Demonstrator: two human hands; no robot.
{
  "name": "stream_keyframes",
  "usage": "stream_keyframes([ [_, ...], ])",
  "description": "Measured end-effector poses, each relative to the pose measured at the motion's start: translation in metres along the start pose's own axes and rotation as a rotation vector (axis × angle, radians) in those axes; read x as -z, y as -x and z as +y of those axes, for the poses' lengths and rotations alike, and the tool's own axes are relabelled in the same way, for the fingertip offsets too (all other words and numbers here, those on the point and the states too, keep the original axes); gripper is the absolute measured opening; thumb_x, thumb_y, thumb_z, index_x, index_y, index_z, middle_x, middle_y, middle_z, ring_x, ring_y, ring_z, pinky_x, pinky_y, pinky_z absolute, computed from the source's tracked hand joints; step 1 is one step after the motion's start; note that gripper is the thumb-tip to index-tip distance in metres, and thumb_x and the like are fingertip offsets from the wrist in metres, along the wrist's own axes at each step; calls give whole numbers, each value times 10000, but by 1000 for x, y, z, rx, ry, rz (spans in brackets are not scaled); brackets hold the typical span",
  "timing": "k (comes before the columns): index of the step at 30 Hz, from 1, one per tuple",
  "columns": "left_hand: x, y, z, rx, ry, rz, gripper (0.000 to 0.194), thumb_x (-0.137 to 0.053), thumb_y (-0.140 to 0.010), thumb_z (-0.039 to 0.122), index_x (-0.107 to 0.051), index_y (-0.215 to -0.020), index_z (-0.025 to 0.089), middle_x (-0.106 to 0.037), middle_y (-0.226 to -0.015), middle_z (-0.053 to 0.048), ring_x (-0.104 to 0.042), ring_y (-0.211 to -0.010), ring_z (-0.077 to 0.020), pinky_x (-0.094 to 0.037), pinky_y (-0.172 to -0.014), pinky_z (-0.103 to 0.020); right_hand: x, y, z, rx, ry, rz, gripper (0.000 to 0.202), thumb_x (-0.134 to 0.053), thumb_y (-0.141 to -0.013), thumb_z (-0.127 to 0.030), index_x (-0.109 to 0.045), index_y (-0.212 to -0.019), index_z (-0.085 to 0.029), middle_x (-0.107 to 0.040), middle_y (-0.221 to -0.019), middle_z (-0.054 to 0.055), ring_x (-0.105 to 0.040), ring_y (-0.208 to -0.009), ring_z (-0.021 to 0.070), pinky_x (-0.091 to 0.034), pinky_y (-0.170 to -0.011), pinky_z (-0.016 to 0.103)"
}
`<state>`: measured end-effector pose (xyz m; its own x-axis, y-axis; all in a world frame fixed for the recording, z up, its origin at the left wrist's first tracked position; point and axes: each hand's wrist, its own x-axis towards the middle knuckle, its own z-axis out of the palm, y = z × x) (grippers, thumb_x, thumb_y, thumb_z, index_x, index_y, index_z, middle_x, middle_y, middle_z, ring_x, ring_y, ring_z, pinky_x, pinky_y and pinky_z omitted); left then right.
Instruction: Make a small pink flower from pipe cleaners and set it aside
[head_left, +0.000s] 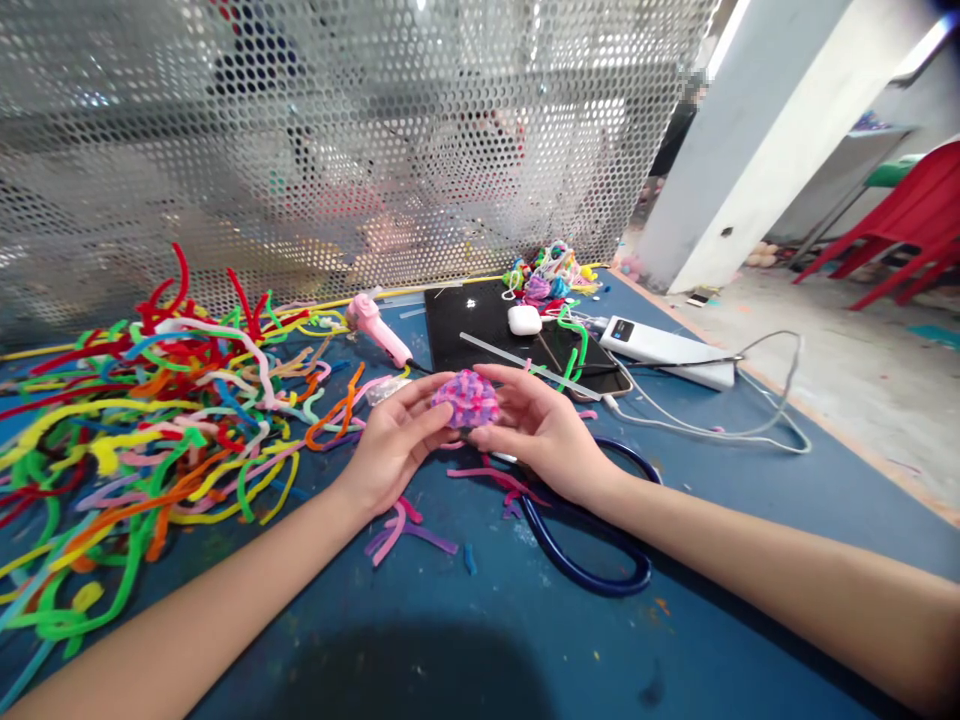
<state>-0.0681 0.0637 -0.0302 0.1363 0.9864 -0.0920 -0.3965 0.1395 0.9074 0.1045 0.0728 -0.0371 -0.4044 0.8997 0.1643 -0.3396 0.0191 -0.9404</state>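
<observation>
A small woven piece of pink and purple pipe cleaners [466, 400] is held up between both hands above the blue table. My left hand [397, 440] is closed on its left side, the thumb across its front. On the other side, my right hand [551, 430] grips its lower right edge between thumb and fingers. Beneath the right wrist lies a pair of scissors with dark blue handles [581, 570]; the blades are hidden. Short cut pipe cleaner pieces [409, 532] in pink and purple are scattered below the hands.
A large tangle of colourful pipe cleaners [172, 430] covers the left. Behind the hands lie a pink glue gun [379, 330], a black tablet [465, 315], a white earbud case [524, 320], a phone [592, 375] and a white power bank [667, 350] with cables. A perforated metal panel [337, 150] borders the back.
</observation>
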Motion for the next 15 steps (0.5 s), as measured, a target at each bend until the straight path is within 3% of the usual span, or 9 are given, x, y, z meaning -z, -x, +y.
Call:
stream_keyframes([
  [7,3,-2,1,64,52,-60,343,-774,-694,176,-707,-1030,159,-743,-919,-48,-674,-644,-92,-572,-617,-150,5,1,-2,101,310,63,497,-767,-698,-266,-605,-1166,-226,-647,-1051,60,-624,-938,192,-539,-803,332],
  [15,3,0,-1,54,5,-73,323,-784,-694,201,-720,-1009,169,-734,-912,-35,-659,-677,-87,-575,-638,-162,5,1,0,121,386,158,248,-726,-734,-295,-699,-946,-170,-682,-824,37,-619,-714,141,-525,-653,273],
])
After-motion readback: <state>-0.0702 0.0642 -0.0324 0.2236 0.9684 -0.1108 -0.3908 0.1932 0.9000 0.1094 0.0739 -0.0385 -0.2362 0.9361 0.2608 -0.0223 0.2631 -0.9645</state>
